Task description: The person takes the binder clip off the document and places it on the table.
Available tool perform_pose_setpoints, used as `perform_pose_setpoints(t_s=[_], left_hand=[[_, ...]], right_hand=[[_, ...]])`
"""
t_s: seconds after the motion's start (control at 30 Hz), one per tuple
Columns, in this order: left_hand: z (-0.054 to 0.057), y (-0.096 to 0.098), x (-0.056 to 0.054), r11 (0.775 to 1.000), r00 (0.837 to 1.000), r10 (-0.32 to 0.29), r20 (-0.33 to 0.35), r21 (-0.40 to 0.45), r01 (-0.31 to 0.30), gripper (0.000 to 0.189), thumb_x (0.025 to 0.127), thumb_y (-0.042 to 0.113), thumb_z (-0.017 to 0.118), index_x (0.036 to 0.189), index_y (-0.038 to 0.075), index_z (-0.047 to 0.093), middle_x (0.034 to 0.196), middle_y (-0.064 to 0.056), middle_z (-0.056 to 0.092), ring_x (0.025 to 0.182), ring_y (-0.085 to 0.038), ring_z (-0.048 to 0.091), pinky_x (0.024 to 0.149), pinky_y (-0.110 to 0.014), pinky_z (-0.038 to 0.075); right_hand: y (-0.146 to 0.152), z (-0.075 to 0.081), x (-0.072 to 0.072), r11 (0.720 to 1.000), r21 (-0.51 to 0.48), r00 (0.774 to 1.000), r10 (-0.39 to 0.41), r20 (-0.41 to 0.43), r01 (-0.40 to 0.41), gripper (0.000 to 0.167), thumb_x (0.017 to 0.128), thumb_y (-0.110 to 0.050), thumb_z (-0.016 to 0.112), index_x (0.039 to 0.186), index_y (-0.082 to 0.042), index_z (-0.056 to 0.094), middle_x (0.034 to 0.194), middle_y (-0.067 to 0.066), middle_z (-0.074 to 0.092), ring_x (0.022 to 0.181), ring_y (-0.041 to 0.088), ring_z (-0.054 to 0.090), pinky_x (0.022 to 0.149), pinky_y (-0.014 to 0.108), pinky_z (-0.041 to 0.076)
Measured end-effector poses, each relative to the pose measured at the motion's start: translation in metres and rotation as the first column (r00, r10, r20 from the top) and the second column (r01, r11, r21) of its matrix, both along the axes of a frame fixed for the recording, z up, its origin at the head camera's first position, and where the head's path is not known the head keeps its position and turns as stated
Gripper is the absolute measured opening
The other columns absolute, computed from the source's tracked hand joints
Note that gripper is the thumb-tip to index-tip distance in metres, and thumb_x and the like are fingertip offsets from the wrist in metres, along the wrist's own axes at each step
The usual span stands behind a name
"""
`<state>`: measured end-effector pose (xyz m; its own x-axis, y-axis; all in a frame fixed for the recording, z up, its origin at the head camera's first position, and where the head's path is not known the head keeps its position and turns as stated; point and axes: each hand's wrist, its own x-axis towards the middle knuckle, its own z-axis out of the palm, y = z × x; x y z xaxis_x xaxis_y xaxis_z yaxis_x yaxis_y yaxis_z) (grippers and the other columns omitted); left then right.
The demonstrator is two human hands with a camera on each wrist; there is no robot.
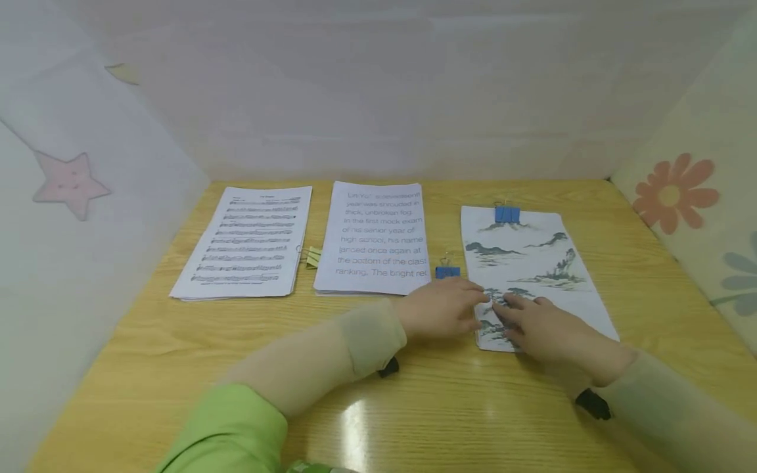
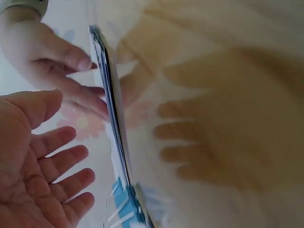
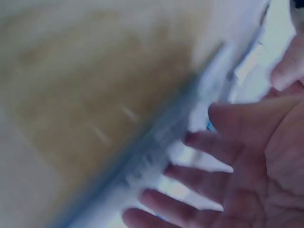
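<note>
Lying partly under the right grip [image 1: 551,330], rectangular, brushy-patterned paper stack [image 1: 532,272].

The landscape sheet [image 1: 535,263] is white, printed with ink-wash hills and trees in grey-green, black and pale brown. The upper binder clip [image 1: 507,215] and the lower binder clip [image 1: 447,272] are blue; the third clip [image 1: 314,257] is yellow. The music sheet [image 1: 242,246] is white with rows of black staves. The text sheet [image 1: 378,240] is white with lines of grey lettering. The counter [image 1: 461,420] shows yellow-brown wood grain. The back wall [image 1: 378,98] is whitish. Side-wall motifs: pink star [image 1: 71,184], orange-red flower [image 1: 675,196] with yellow centre, blue-grey flower [image 1: 739,276]. The left sleeve [image 1: 230,427] is bright green.
</note>
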<state>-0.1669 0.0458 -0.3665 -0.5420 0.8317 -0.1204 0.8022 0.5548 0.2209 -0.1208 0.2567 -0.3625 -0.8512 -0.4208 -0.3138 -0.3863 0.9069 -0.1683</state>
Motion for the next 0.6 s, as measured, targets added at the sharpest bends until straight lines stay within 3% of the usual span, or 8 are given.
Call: perform_pose_setpoints(t_s=[0.1, 0.17, 0.27, 0.33, 0.47, 0.6], left_hand=[[-0.002, 0.007, 0.000, 0.999, 1.000, -0.015, 0.004, -0.044, 0.015, 0.054, 0.098, 0.043, 0.051, 0.146, 0.019, 0.043, 0.150, 0.003, 0.040, 0.138, -0.013, 0.033, 0.114, -0.025, 0.022], [-0.003, 0.009, 0.001, 0.997, 1.000, -0.022, 0.012, -0.072, 0.023, 0.055, 0.098, 0.044, 0.050, 0.147, 0.021, 0.041, 0.151, 0.004, 0.037, 0.139, -0.013, 0.031, 0.114, -0.026, 0.021], [-0.003, 0.010, 0.001, 0.995, 0.999, -0.026, 0.024, -0.093, 0.028, 0.057, 0.098, 0.047, 0.049, 0.149, 0.022, 0.038, 0.153, 0.004, 0.034, 0.140, -0.013, 0.029, 0.115, -0.026, 0.018], [-0.004, 0.011, 0.001, 0.995, 0.999, -0.031, 0.025, -0.091, 0.033, 0.058, 0.098, 0.047, 0.048, 0.149, 0.022, 0.037, 0.153, 0.004, 0.034, 0.141, -0.012, 0.028, 0.115, -0.026, 0.017], [-0.010, 0.013, 0.003, 0.995, 0.998, -0.039, 0.040, -0.087, 0.043, 0.057, 0.098, 0.049, 0.047, 0.148, 0.024, 0.038, 0.153, 0.006, 0.034, 0.141, -0.009, 0.026, 0.115, -0.023, 0.016], [-0.014, 0.016, 0.006, 0.994, 0.998, -0.042, 0.054, -0.096, 0.047, 0.055, 0.097, 0.052, 0.047, 0.146, 0.027, 0.041, 0.152, 0.010, 0.034, 0.140, -0.006, 0.025, 0.114, -0.022, 0.015]], right_hand=[[0.009, 0.013, -0.015, 0.998, -0.064, 0.995, 0.019, 0.100, -0.012, 0.047, 0.098, -0.025, 0.054, 0.138, -0.002, 0.050, 0.138, 0.029, 0.046, 0.121, 0.053, 0.045, 0.092, 0.065, 0.040], [0.020, 0.023, -0.033, 0.992, -0.124, 0.990, -0.022, 0.139, 0.039, 0.046, 0.100, -0.029, 0.050, 0.136, 0.000, 0.051, 0.136, 0.029, 0.049, 0.121, 0.051, 0.046, 0.093, 0.065, 0.039], [0.046, 0.034, -0.073, 0.970, -0.186, 0.982, -0.133, 0.133, 0.156, 0.056, 0.102, -0.040, 0.042, 0.137, 0.003, 0.048, 0.135, 0.033, 0.046, 0.120, 0.053, 0.044, 0.092, 0.068, 0.038], [0.065, 0.038, -0.103, 0.936, -0.238, 0.963, -0.229, 0.142, 0.258, 0.066, 0.102, -0.047, 0.037, 0.140, 0.007, 0.041, 0.140, 0.035, 0.038, 0.123, 0.055, 0.037, 0.094, 0.069, 0.034], [0.096, 0.032, -0.153, 0.877, -0.281, 0.919, -0.349, 0.185, 0.389, 0.077, 0.101, -0.052, 0.031, 0.149, 0.007, 0.019, 0.148, 0.037, 0.020, 0.130, 0.058, 0.021, 0.099, 0.071, 0.025], [0.108, 0.014, -0.180, 0.846, -0.284, 0.890, -0.401, 0.216, 0.451, 0.067, 0.102, -0.034, 0.035, 0.154, -0.003, 0.005, 0.155, 0.030, 0.008, 0.135, 0.057, 0.009, 0.099, 0.072, 0.022]])
